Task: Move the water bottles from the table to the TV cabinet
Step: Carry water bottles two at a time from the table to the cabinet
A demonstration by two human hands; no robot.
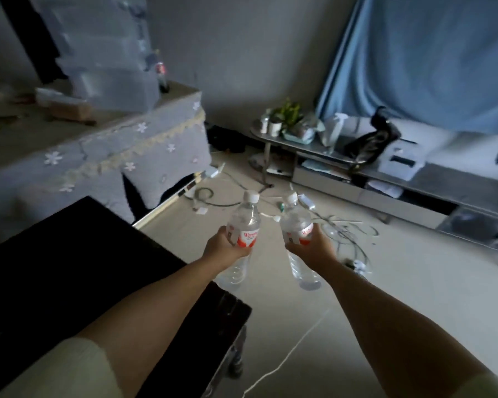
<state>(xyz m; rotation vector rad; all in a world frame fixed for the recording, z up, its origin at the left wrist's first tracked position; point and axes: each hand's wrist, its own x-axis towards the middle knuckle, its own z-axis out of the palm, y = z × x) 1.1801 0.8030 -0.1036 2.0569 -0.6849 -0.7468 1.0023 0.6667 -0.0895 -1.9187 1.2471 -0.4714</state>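
My left hand (222, 248) grips a clear water bottle (245, 222) with a white cap and a red-and-white label, held in the air above the floor. My right hand (314, 248) grips a second, matching water bottle (295, 222) right beside the first. Both bottles tilt slightly away from me. The dark table (69, 254) lies under my left forearm at the lower left. The grey TV cabinet (385, 196) runs along the right wall, ahead and to the right of the bottles.
Cables and small items (342, 228) litter the pale floor between me and the cabinet. The cabinet top holds a plant (289, 113), a spray bottle (335, 130) and a dark bag (371, 142). A cloth-covered counter (112, 147) with a cola bottle (161, 73) stands at left.
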